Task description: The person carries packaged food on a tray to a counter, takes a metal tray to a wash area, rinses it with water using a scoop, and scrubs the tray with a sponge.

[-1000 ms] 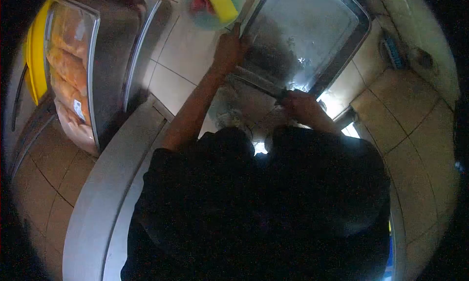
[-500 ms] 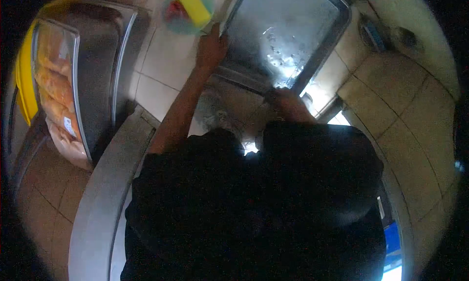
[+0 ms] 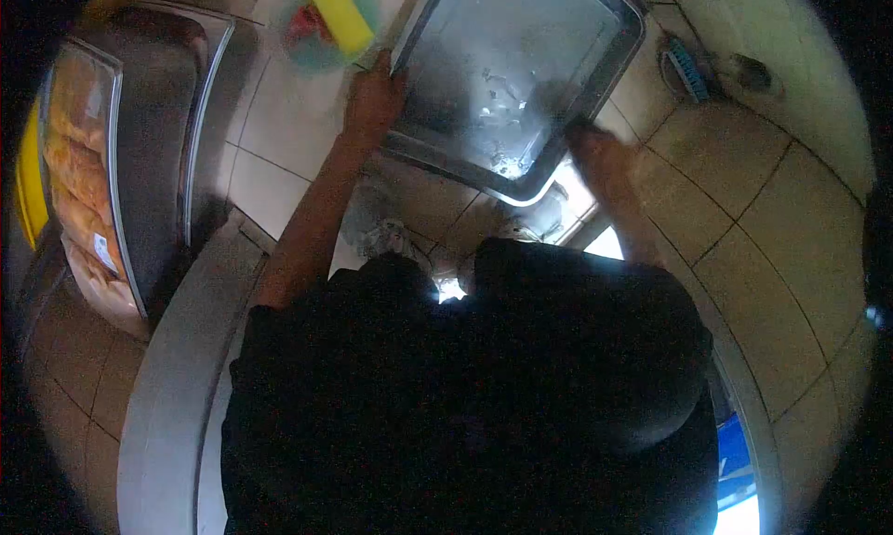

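A large rectangular metal tray [image 3: 446, 79] with a raised rim is tilted in front of me, its surface wet and bright near the lower corner. My left hand [image 3: 374, 102] is closed on the tray's left rim. At the right rim, close to the lower right corner, is my right hand [image 3: 603, 155], curled and a little blurred. Whatever lies inside its fingers is hidden. Just beyond my left hand, a yellow object [image 3: 337, 14] lies across a round greenish bowl [image 3: 358, 51] with something red in it.
On the left stand dark trays [image 3: 153, 116] beside a clear-fronted container of packed orange food [image 3: 79, 177]. A blue-bristled brush [image 3: 686, 70] lies on the tiled floor [image 3: 735, 153] at right. A pale curved ledge [image 3: 167, 395] runs along the lower left. My shoes show below the tray.
My right hand has moved from the tray's lower edge to its right rim. The left hand keeps its hold. The whole view has shifted slightly, so things appear further left.
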Demonstrator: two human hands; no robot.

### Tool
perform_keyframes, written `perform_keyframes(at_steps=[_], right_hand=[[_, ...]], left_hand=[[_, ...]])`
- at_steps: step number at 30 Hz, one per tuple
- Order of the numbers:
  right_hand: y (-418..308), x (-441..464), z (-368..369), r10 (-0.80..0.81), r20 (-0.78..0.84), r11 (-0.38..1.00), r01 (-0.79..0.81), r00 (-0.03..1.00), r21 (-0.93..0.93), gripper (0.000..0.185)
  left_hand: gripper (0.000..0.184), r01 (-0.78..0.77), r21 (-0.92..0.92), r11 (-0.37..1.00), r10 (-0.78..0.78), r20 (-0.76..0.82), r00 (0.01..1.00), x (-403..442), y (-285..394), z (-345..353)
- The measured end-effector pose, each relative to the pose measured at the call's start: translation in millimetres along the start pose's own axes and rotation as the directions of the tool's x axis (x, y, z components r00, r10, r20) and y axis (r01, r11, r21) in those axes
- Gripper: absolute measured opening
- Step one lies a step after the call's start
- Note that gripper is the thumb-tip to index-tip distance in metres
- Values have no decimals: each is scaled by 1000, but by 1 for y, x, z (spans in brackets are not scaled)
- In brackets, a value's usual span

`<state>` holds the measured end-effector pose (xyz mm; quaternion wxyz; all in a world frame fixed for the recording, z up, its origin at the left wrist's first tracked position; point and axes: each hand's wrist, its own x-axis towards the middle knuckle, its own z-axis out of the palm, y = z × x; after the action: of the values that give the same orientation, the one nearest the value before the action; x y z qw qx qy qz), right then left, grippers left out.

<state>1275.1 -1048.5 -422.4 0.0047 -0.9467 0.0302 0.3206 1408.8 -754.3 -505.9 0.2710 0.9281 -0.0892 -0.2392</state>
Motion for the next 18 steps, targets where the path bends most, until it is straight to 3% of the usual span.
perform_keyframes(at_steps=[1, 2, 3, 5, 7, 9, 11, 16, 17, 18], right_hand=[[12, 0, 5, -1, -68, 1000, 2, 998, 2, 16], [25, 1, 10, -3, -135, 1000, 3, 991, 5, 16], [39, -9, 44, -117, -153, 990, 102, 981, -102, 16], [3, -17, 18, -48, 32, 997, 46, 998, 64, 15], [-27, -38, 34, -43, 154, 999, 37, 987, 40, 18], [-44, -42, 27, -220, 22, 975, 219, 975, 36, 22], [-25, -15, 24, -33, 45, 997, 30, 998, 65, 20], [5, -15, 45, -56, -110, 987, 71, 992, 141, 20], [-16, -26, 39, -59, 180, 995, 43, 982, 89, 18], [-27, -38, 43, -56, 138, 996, 45, 989, 80, 19]], left_hand=[[49, 72, -91, 993, -62, 113, 992, -3, 4, -6], [49, 79, -93, 993, -67, 122, 990, -5, 2, -2], [50, 44, -71, 997, -39, 72, 997, -5, -2, 3], [50, 2, -57, 998, -2, 4, 1000, -3, -5, 8], [49, 11, -85, 996, -11, -6, 1000, -2, -6, 8], [49, 5, -49, 999, -6, -14, 1000, -2, -1, 5], [48, 6, -9, 1000, -6, -7, 1000, -1, 3, 0], [49, -21, 114, 993, 18, 26, 999, -5, 2, 3], [49, -19, 105, 994, 17, 18, 1000, -6, 3, 3], [48, 7, 38, 999, -8, 29, 1000, -9, 5, 1]])
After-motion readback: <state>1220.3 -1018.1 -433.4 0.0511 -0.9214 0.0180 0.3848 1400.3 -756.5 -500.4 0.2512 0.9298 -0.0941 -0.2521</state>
